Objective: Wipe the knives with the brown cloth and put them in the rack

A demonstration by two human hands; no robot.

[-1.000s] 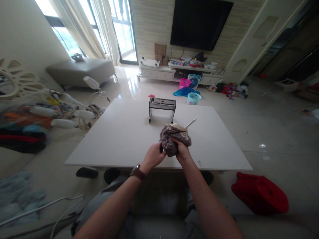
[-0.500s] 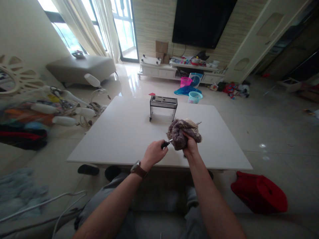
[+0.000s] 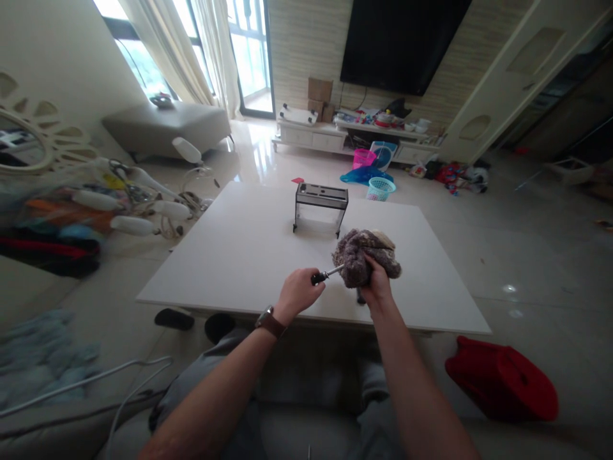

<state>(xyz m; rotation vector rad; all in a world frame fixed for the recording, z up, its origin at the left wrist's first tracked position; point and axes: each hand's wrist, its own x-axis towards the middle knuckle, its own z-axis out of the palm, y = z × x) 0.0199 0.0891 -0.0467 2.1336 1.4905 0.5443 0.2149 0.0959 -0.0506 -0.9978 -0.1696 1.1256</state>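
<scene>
My left hand (image 3: 301,291) is closed around the black handle of a tool with a thin metal shaft (image 3: 335,271). The shaft runs to the right into a bunched, fuzzy grey-brown cloth (image 3: 357,259), which hides its far end, so I cannot tell the tool's kind. My right hand (image 3: 378,284) grips the cloth from below and the right, thumb on top. A small dark object (image 3: 361,296) shows just under that hand, partly hidden. Beyond the cloth, a metal rack (image 3: 322,195) with a slotted top stands upright on the white table (image 3: 230,255).
A red stool-like object (image 3: 502,380) sits on the floor at the right. Past the table are a light-blue basket (image 3: 382,186), a pink basket (image 3: 364,158) and a blue bag (image 3: 366,174). Lamp arms with white shades (image 3: 131,225) stand close to the table's left side.
More of the metal shaft now shows between my left hand and the cloth. The tip that stuck out at the cloth's right side is no longer visible. The view has shifted slightly.
</scene>
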